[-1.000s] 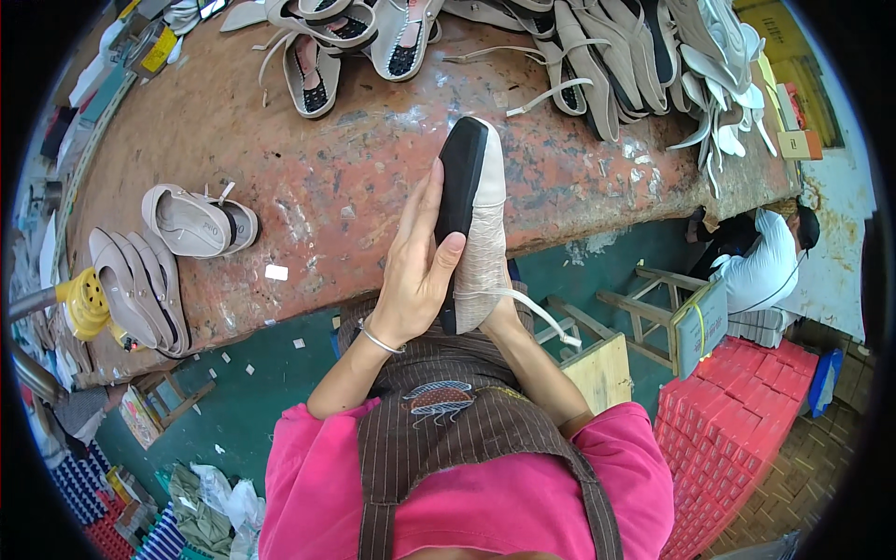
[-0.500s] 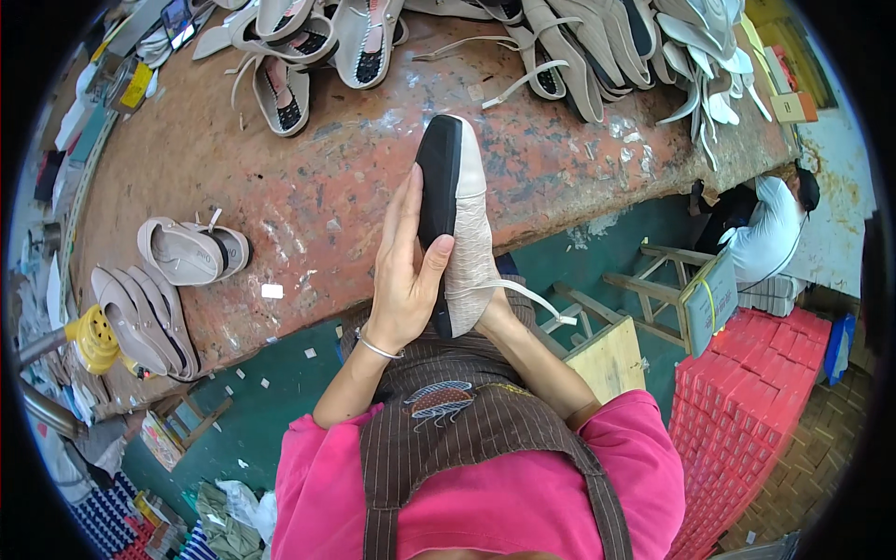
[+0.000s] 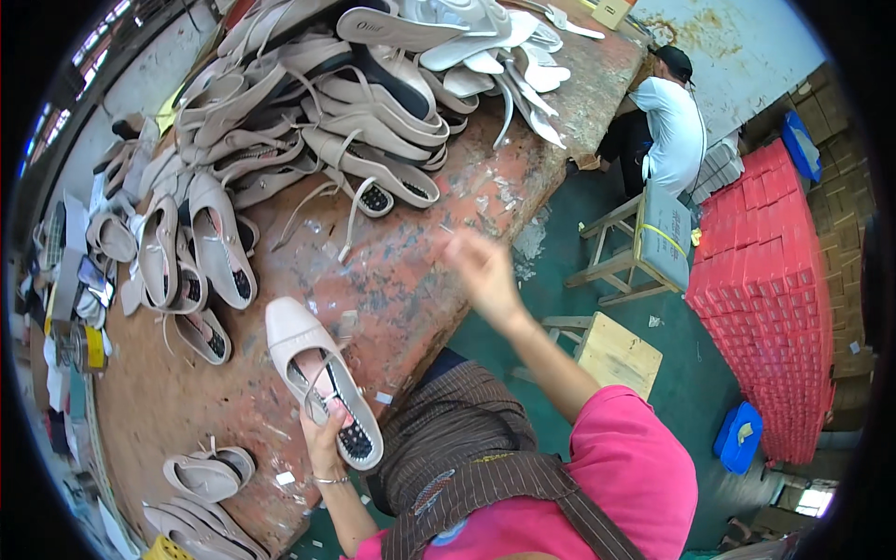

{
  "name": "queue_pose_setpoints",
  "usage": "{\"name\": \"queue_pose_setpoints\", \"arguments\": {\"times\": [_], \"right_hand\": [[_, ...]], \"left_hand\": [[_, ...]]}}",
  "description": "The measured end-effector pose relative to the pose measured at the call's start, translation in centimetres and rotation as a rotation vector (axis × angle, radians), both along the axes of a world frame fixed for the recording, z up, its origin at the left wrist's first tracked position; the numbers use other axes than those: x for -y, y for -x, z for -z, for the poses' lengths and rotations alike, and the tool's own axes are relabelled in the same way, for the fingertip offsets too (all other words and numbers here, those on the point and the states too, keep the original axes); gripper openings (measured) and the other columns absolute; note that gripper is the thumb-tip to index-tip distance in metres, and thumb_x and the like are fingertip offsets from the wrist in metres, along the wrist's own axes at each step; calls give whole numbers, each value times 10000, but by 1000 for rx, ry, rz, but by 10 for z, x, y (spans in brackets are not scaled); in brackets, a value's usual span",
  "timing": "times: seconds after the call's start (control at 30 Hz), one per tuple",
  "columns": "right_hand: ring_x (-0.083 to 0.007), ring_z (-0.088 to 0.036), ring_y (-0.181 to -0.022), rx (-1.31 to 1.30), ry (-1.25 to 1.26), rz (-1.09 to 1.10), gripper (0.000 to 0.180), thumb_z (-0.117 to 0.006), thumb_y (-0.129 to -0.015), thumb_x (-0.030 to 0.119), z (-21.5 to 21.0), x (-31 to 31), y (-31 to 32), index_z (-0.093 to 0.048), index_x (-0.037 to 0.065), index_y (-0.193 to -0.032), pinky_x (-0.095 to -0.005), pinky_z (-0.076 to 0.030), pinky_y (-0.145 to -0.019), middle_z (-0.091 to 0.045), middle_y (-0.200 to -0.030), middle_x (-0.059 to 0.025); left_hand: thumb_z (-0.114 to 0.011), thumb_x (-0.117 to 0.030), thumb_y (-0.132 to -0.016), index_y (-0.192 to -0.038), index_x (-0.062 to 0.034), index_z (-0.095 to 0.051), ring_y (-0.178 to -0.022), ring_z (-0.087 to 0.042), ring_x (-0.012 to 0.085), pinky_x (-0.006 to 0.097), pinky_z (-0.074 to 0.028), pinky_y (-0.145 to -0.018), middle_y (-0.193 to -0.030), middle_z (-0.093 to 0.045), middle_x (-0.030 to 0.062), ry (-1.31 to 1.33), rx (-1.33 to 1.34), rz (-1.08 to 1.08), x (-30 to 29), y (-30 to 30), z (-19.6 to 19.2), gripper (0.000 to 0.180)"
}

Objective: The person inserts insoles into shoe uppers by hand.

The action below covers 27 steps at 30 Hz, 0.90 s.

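Observation:
A beige slingback shoe (image 3: 291, 327) with a thin strap is held over the near table, its open top facing up and its toe pointing away. My left hand (image 3: 323, 437) is closed around its side near the heel, and part of the grip is hidden beneath. Off to the right, my right hand (image 3: 483, 273) hangs above the table's front edge, apart from the shoe. Motion smears its fingers, so their state does not show. Beyond it lies a heap of beige shoes (image 3: 383, 112), with white insole-like pieces (image 3: 485, 47) at its right end.
Several beige shoes (image 3: 224, 238) lie at left on the worn table (image 3: 373, 303); another pair (image 3: 210, 471) sits nearer. Beyond the front edge stand a wooden stool (image 3: 621, 355), a padded stool (image 3: 665, 238), stacked red boxes (image 3: 756, 299) and a crouching person in white (image 3: 674, 140).
My right hand has let go of the shoe and moved right. My left hand has shifted from flat against the black sole to gripping the shoe, now turned top up. The view has swung right.

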State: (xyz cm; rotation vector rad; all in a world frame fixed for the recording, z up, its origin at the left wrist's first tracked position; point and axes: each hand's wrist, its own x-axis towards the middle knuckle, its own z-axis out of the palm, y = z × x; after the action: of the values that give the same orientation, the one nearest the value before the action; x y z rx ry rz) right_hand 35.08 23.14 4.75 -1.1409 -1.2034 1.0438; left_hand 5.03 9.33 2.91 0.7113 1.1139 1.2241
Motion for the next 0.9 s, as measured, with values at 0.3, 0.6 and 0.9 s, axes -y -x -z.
{"name": "queue_pose_setpoints", "arguments": {"times": [0.3, 0.6, 0.9], "right_hand": [[-130, -673, -863, 263, -337, 428, 205, -556, -952, 74, -58, -188, -96, -690, -8, -1083, -276, -515, -766, -733, -948, -98], [-367, -566, -1163, 1049, -811, 591, 253, -654, -795, 47, -95, -285, -42, -676, -12, -1041, -407, -465, -991, -606, -1221, -207], [-111, -656, -958, -339, -123, -494, 312, -571, -950, 16, -124, -98, 35, -470, -1, -1244, -248, -515, -855, -681, -1077, -88]], "left_hand": [[-621, -144, -867, -1310, 53, -484, -1004, -648, 220, 336, -522, -884, -1152, -651, 161, 285, -88, -23, -9, 37, 6, 504], [-561, -66, -966, -1256, 35, -604, -1012, -620, 182, 316, -496, -895, -1121, -642, 133, 40, -816, -349, -14, 30, -10, 310], [-780, -155, -749, -1025, -44, -686, -1221, -494, 390, 445, -387, -1036, -1333, -515, 217, -254, -1398, -190, 5, 1, -12, 312]]}}
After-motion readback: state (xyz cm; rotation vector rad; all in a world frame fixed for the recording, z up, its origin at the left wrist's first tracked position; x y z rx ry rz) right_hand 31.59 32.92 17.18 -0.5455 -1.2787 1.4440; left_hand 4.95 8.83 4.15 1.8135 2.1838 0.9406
